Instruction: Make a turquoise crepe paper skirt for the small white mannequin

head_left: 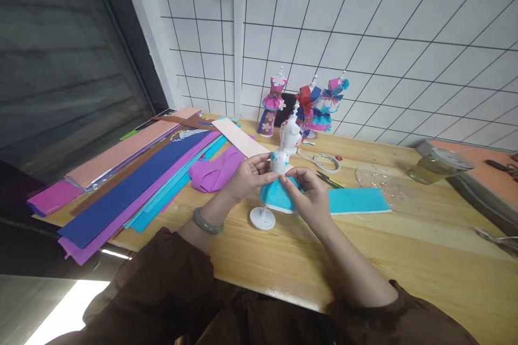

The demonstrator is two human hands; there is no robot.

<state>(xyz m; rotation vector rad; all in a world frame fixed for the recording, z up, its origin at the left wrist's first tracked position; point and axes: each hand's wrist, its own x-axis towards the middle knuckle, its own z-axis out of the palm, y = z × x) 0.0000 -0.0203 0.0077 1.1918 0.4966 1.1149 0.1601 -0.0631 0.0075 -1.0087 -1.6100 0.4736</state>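
Observation:
A small white mannequin (290, 135) on a round white base stands tilted between my hands. Turquoise crepe paper forms a skirt (275, 194) around its lower part, with white paper bearing turquoise bits at the waist. My left hand (253, 175) pinches the waist paper from the left, thumb and fingers closed on it. On the other side my right hand (305, 191) has its thumb and fingers closed at the waist and the skirt's upper edge. A flat turquoise paper strip (358, 200) lies to the right, partly behind my right hand.
Folded crepe paper (141, 178) covers the table's left side. Dressed mannequins (275, 98) stand by the tiled wall. A tape roll (326, 163), a pen (329, 180), a clear plate (380, 186) and a lidded jar (435, 166) sit to the right.

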